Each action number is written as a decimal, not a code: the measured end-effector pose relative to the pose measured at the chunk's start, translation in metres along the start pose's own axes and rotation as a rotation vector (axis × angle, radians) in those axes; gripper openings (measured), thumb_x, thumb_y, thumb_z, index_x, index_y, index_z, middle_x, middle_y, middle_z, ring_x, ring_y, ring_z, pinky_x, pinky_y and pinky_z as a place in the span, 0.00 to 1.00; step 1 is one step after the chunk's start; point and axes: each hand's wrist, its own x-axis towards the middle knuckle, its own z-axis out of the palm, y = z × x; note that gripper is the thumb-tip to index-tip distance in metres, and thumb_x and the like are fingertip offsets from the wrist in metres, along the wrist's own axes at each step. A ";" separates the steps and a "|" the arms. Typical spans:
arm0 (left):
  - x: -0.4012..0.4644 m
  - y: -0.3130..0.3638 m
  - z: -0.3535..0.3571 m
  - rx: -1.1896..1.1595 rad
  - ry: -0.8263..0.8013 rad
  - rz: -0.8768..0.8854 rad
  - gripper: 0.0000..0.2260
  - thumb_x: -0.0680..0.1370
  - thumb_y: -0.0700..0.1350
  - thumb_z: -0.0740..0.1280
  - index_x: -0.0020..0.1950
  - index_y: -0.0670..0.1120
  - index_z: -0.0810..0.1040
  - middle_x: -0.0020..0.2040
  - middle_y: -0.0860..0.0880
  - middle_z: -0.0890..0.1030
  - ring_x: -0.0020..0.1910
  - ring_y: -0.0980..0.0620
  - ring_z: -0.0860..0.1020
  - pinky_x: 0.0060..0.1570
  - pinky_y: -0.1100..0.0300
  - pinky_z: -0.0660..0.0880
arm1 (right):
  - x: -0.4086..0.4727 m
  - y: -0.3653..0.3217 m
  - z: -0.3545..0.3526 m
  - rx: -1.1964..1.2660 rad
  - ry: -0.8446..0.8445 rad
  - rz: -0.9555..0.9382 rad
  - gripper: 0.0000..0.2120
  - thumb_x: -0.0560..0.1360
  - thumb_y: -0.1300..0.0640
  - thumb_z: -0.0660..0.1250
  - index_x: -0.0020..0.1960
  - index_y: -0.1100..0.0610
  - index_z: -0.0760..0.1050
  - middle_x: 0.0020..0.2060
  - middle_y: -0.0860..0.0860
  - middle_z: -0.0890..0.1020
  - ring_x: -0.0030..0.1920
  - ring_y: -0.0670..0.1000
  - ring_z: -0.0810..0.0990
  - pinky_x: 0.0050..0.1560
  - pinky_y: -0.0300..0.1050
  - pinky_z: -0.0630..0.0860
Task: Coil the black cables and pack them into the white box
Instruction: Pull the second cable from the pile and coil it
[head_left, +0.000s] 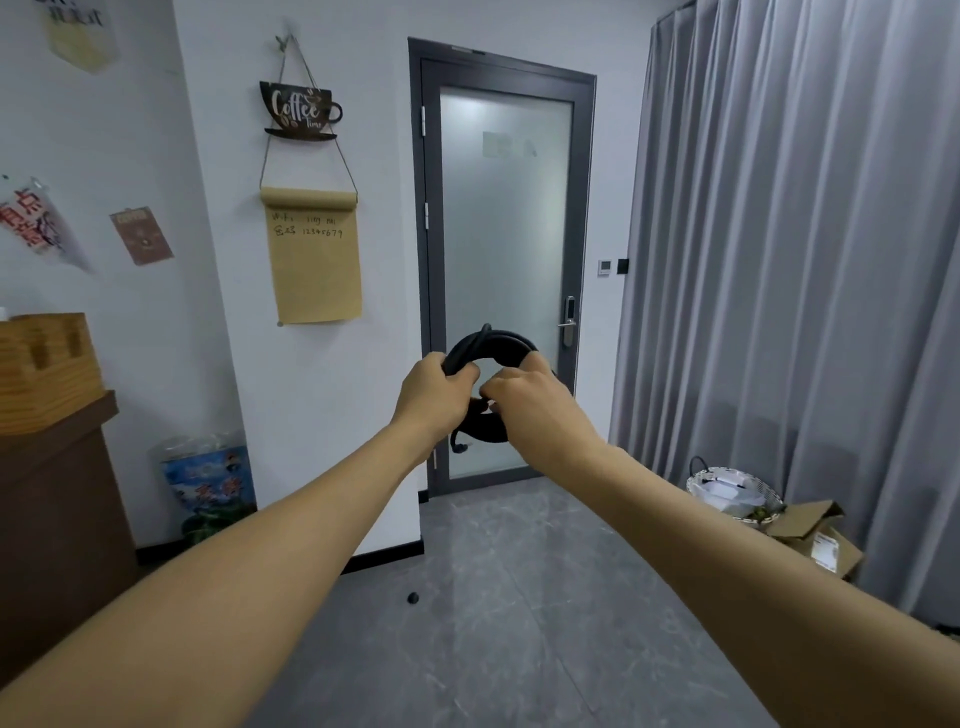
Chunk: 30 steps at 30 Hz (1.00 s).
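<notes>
Black cable (491, 347), already wound into a tight ring of several turns, is held up in the air at arm's length in front of the frosted-glass door (506, 249), well above the grey tiled floor (519, 597). Left hand (434, 397) is clamped round the upper left arc of the ring, fingers curled over the bundled turns. Right hand (524, 402) grips the right side of the ring, with its fingers bent inward toward the centre, where they appear to work on a loose end; the exact pinch is hidden behind the knuckles. A short free tail (458, 441) hangs below the left hand. The ring stands roughly upright, its flat face turned toward the person, so its plane is crosswise to the line of the forearms. Both hands are equally near the coil and nearly touch each other. Judged from this, the coiling step is close to finished and securing the tail is the step in hand. No white box can be identified with certainty; a white woven basket (735, 488) and an open cardboard carton (815, 535) sit on the floor to the right, near the grey curtain (805, 260). Packing would therefore call for a move down and to the right, if the container lies there.
</notes>
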 end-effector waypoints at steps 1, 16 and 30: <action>0.000 0.000 -0.002 0.008 -0.001 0.009 0.07 0.78 0.45 0.61 0.46 0.42 0.72 0.37 0.48 0.73 0.37 0.50 0.73 0.34 0.60 0.68 | 0.001 -0.001 -0.001 -0.017 -0.014 -0.022 0.13 0.78 0.65 0.59 0.61 0.59 0.74 0.56 0.52 0.77 0.63 0.56 0.65 0.59 0.44 0.68; -0.003 -0.018 -0.024 0.166 -0.043 0.045 0.08 0.79 0.47 0.61 0.43 0.45 0.70 0.40 0.46 0.77 0.41 0.46 0.79 0.36 0.61 0.70 | 0.004 0.001 -0.011 0.337 -0.170 0.000 0.09 0.77 0.65 0.60 0.49 0.65 0.79 0.49 0.56 0.79 0.53 0.53 0.73 0.53 0.42 0.69; 0.000 -0.031 -0.019 0.108 -0.118 -0.015 0.06 0.80 0.47 0.60 0.47 0.45 0.71 0.43 0.45 0.76 0.47 0.43 0.78 0.47 0.54 0.73 | -0.008 0.014 -0.008 0.634 -0.202 0.057 0.09 0.77 0.59 0.64 0.46 0.62 0.81 0.48 0.49 0.77 0.48 0.49 0.76 0.52 0.38 0.71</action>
